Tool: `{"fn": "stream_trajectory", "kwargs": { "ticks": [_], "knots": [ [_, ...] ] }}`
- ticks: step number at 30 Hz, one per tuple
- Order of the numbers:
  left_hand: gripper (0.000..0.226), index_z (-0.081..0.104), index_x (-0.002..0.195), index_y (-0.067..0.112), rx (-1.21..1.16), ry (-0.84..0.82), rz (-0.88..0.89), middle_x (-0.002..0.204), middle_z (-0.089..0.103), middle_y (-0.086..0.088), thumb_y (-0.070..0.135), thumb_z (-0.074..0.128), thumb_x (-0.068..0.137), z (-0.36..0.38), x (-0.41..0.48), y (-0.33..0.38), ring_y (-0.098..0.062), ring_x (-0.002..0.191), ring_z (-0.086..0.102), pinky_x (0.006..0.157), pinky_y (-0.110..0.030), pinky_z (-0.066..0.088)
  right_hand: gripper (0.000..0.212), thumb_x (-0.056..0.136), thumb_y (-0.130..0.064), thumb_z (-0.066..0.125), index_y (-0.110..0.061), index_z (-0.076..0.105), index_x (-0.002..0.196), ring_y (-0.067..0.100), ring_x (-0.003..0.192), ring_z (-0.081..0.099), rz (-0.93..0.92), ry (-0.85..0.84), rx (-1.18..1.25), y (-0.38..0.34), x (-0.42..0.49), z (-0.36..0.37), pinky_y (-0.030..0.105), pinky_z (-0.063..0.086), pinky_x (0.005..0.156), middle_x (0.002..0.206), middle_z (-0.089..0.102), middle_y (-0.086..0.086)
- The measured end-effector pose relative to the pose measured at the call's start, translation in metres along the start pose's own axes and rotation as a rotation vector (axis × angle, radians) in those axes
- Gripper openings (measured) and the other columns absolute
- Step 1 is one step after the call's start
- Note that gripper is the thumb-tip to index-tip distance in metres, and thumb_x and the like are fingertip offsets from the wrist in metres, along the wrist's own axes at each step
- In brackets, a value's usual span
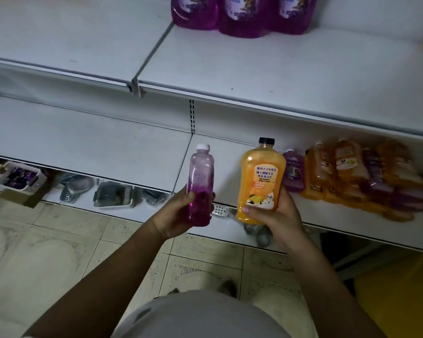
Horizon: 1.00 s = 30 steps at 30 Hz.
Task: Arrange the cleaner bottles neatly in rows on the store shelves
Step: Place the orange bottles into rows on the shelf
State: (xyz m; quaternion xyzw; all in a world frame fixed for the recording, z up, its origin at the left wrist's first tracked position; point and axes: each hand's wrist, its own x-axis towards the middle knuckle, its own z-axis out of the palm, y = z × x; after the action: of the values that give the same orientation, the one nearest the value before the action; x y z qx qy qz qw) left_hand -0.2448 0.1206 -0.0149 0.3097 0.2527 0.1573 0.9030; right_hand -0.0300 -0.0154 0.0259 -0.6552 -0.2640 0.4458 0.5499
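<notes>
purple bottle [200, 176] upright in closed left grip [181, 215], orange bottle [261, 176] upright in closed right grip [276, 215], caps up

2 hands [181, 217] [276, 215], 2 held bottles [200, 181] [261, 176], 3 purple jugs [193, 11] [242, 18] [293, 15]

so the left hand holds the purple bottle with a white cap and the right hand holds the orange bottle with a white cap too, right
Not quite: the orange bottle in the right hand has a black cap, as the head view shows. The rest stands: the left hand holds the purple bottle with a white cap.
</notes>
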Motion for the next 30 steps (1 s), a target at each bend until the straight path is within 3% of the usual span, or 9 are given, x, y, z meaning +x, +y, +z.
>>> {"fn": "stream_trajectory", "kwargs": {
  "ticks": [4,6,9,13,17,20,23,27,30],
  "knots": [
    [0.094,0.053,0.135,0.002,-0.079,-0.041,0.014,0.109,0.066,-0.017,0.046,0.096,0.062,-0.001,-0.026,0.006,-0.031,0.091,0.067,0.095,-0.046,0.043,0.069,0.07,0.008,0.088,-0.027,0.059,0.122,0.007,0.095,0.076,-0.057,0.05,-0.031,-0.017,-0.026,0.023,0.021,0.06,0.073,0.105,0.079,-0.011],
    [0.089,0.058,0.137,0.001,-0.132,-0.057,0.067,0.118,0.063,-0.021,0.042,0.095,0.066,0.001,-0.039,0.01,-0.034,0.097,0.067,0.104,-0.053,0.044,0.07,0.069,0.001,0.09,-0.028,0.059,0.125,0.011,0.1,0.076,-0.08,0.061,-0.064,-0.022,-0.038,0.031,0.026,0.061,0.078,0.11,0.078,-0.008],
    [0.072,0.072,0.125,0.005,-0.132,-0.075,0.06,0.117,0.068,-0.023,0.043,0.094,0.068,0.004,-0.057,0.019,-0.035,0.102,0.069,0.091,-0.047,0.058,0.071,0.063,-0.013,0.093,-0.03,0.059,0.123,0.013,0.101,0.075,-0.111,0.09,-0.093,-0.029,-0.056,0.043,0.029,0.061,0.081,0.112,0.078,-0.007],
    [0.067,0.059,0.143,0.002,-0.085,-0.137,0.084,0.143,0.058,-0.032,0.038,0.073,0.088,0.005,-0.073,0.027,-0.039,0.12,0.066,0.107,-0.051,0.051,0.073,0.058,-0.022,0.091,-0.032,0.059,0.123,0.014,0.102,0.075,-0.137,0.116,-0.111,-0.035,-0.079,0.048,0.032,0.062,0.082,0.112,0.078,-0.007],
    [0.086,0.06,0.137,0.003,0.135,-0.031,0.142,0.13,0.062,-0.034,0.052,0.091,0.073,0.013,-0.088,0.028,-0.043,0.107,0.068,0.098,-0.056,0.055,0.075,0.056,-0.026,0.09,-0.028,0.06,0.125,0.013,0.1,0.075,-0.147,0.115,-0.121,-0.045,-0.094,0.045,0.031,0.059,0.08,0.108,0.078,-0.009],
    [0.079,0.069,0.12,0.008,0.311,0.091,0.237,0.11,0.073,-0.028,0.047,0.101,0.058,0.037,-0.1,0.032,-0.045,0.097,0.074,0.086,-0.052,0.06,0.078,0.051,-0.032,0.09,-0.03,0.06,0.123,0.013,0.097,0.076,-0.174,0.117,-0.142,-0.062,-0.098,0.037,0.035,0.059,0.078,0.106,0.078,-0.011],
    [0.066,0.069,0.115,0.007,0.41,0.188,0.359,0.1,0.078,-0.018,0.038,0.094,0.063,0.072,-0.109,0.047,-0.035,0.089,0.078,0.073,-0.039,0.063,0.078,0.049,-0.033,0.09,-0.034,0.06,0.12,0.009,0.095,0.076,-0.239,0.103,-0.141,-0.088,-0.099,0.025,0.033,0.06,0.078,0.106,0.078,-0.013],
    [0.057,0.067,0.124,0.016,0.47,0.204,0.588,0.104,0.078,-0.01,0.029,0.081,0.07,0.12,-0.111,0.074,-0.029,0.095,0.077,0.075,-0.035,0.062,0.075,0.053,-0.035,0.087,-0.031,0.061,0.122,0.005,0.094,0.075,-0.365,0.089,-0.1,-0.125,-0.1,0.004,0.021,0.059,0.07,0.105,0.078,-0.015],
    [0.064,0.062,0.134,0.024,0.511,0.217,0.761,0.112,0.076,-0.004,0.026,0.079,0.072,0.157,-0.104,0.098,-0.025,0.104,0.074,0.079,-0.037,0.061,0.07,0.056,-0.034,0.097,-0.032,0.064,0.118,0.006,0.095,0.075,-0.437,0.09,-0.069,-0.15,-0.096,-0.013,0.03,0.059,0.077,0.104,0.078,-0.015]
  ]
}}
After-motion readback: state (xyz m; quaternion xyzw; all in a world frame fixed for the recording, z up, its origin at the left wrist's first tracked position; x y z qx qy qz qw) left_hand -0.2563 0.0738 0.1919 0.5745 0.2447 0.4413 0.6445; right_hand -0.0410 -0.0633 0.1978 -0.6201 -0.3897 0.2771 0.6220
